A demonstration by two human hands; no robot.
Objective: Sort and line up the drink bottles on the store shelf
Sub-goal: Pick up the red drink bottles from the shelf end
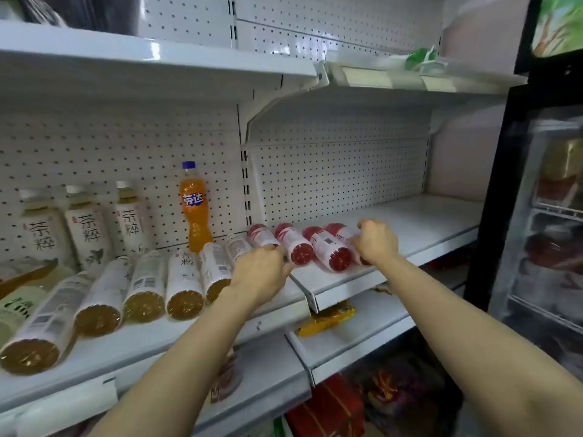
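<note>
Four red bottles [318,246] lie side by side on the right shelf [419,225], bracketed by both hands: left hand [260,272] curled on the leftmost, right hand [377,241] gripping the rightmost. Tea bottles [148,285] lie in a rough row on the left; three more and an orange soda [193,206] stand behind, so sorting looks partly done.

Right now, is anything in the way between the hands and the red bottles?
No. The left hand touches the leftmost lying red bottle, and the right hand is on the rightmost red bottle.
</note>
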